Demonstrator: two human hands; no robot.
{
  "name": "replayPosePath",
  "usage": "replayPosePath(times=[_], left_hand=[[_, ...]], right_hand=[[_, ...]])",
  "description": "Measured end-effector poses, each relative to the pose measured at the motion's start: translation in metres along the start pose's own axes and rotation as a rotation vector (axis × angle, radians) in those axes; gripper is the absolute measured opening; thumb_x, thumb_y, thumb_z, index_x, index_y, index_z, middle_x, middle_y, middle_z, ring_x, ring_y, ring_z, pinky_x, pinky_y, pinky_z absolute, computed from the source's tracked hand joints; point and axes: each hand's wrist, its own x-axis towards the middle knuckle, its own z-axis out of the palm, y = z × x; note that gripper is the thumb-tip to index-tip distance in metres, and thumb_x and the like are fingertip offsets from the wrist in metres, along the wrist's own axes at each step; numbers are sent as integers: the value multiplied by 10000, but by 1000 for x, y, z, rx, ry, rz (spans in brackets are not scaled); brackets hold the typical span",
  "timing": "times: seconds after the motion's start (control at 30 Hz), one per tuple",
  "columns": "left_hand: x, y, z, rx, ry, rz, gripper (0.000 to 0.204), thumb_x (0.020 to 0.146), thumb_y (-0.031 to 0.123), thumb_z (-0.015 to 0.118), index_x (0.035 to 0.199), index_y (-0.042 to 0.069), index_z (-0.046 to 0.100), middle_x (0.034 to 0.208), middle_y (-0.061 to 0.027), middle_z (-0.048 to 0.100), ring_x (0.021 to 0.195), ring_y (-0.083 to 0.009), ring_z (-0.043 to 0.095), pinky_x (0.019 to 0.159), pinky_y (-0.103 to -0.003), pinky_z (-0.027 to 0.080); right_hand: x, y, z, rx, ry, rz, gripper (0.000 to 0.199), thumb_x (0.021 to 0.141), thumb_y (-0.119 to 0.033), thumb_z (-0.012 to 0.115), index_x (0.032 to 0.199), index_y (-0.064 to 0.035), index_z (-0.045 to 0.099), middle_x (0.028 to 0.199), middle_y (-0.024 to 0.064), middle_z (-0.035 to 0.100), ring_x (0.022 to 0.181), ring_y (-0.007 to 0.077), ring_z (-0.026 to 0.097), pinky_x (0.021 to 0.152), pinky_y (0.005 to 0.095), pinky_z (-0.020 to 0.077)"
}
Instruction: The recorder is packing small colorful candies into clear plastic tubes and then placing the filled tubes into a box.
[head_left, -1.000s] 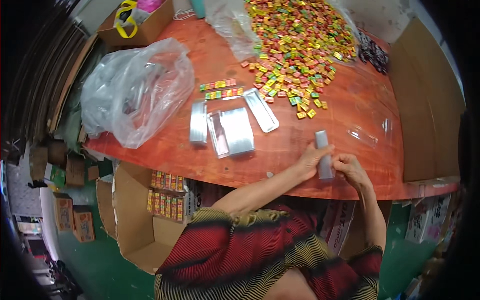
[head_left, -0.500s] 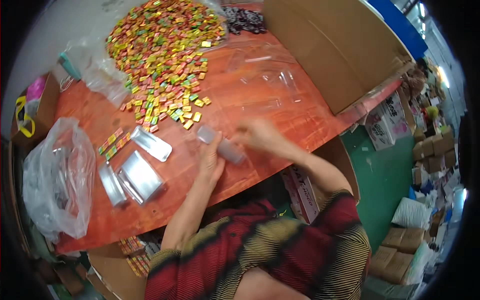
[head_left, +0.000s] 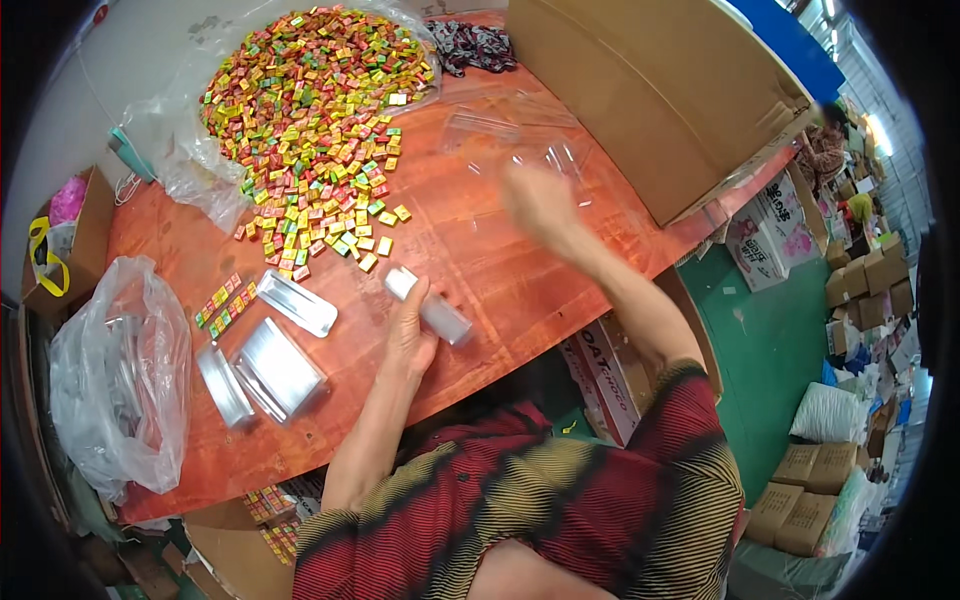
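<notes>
Translucent plastic is filling the left hand [head_left: 412, 342], whose thumb and fingers are clamping around a narrow plastic block [head_left: 442, 318] just above the red table [head_left: 545, 305], near the centre of the frame. Half a second ago the right hand [head_left: 540, 200] was hovering close by the block's lower-right end; now it is reaching farther off toward the upper right, over clear plastic pieces [head_left: 570, 160], while the left hand is keeping its hold. Blur is hiding the right fingers, so I cannot tell whether they are standing apart or closing on something. The block's long axis is running diagonally, one end pointing to the upper left and showing whitish, the other pointing to the lower right. At the far left, a clear bag [head_left: 165, 380] is holding more transparent pieces; above it, an open carton [head_left: 92, 228] is containing a pink bundle [head_left: 68, 200] and a yellow strap [head_left: 40, 240]. Toward the lower left, a box under the table [head_left: 235, 548] is holding rows of wrapped sweets [head_left: 270, 505]. Shiny trays [head_left: 280, 370] are lying left of the left hand, below a loose sweet heap [head_left: 310, 120].
</notes>
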Motion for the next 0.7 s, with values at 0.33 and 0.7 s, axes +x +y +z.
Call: replayPosePath(times=[0.33,0.7], left_hand=[[0,3,6,44,-69,170,290,716,104,594,936,90,405,811,-4,481,746,-115,493,682,-283,431],[-1,4,1,87,-47,129,344,680,136,623,944,89,406,782,-22,487,731,-142,505,675,-308,442]], right_hand=[[-30,-98,-9,775,-678,137,226,686,-231,573,687,-6,557,594,113,547,525,172,513,461,277,399],[-20,-58,7,853,-969,283,230,729,-258,541,670,-35,543,545,51,506,508,135,490,447,304,380]])
